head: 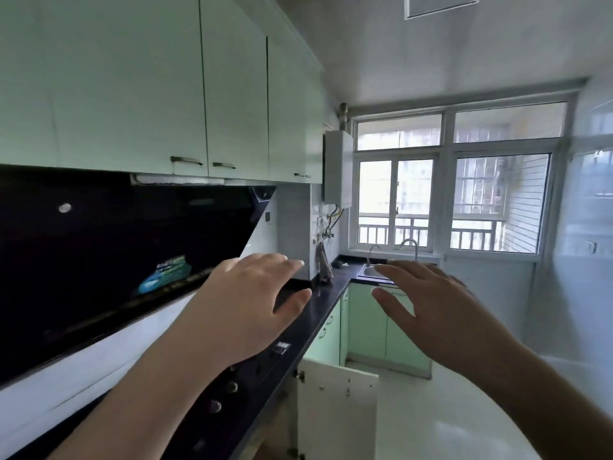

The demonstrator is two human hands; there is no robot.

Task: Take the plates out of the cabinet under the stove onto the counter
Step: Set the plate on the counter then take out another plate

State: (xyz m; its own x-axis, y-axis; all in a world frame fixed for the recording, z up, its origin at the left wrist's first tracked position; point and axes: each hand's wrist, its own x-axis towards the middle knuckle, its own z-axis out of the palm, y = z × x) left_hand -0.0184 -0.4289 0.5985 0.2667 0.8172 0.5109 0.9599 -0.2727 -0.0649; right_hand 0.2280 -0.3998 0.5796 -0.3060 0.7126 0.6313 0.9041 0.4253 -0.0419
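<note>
Plates are nowhere that I can see; the cabinet door (338, 410) under the stove (229, 393) hangs open, its white inner face turned toward me, and whatever sits inside is hidden below the counter edge. Counter (318, 303) is the dark, glossy strip that runs from the stove away toward the window (454, 190), and everything else I place against it. My left hand (255, 303) hovers above the counter just past the stove knobs (215, 406), palm down, fingers straight and a little spread, thumb out to the side, gripping nothing. My right hand (444, 313) is held off the counter's front edge, out over the floor, fingers likewise long and loosely fanned, carrying nothing. Whether either hand touches the counter I cannot tell, though both look raised clear of it. Above the counter on the stove side leans the black range hood (99, 260), with pale green wall cupboards (159, 88) over that. At the counter's far end it turns a corner to a steel sink (374, 272) with two curved taps (409, 245) under the window. A cloth (323, 263) hangs at the wall by that corner, and a white water heater (338, 171) is mounted higher up. Below the far counter stand green base cupboards (368, 323)
</note>
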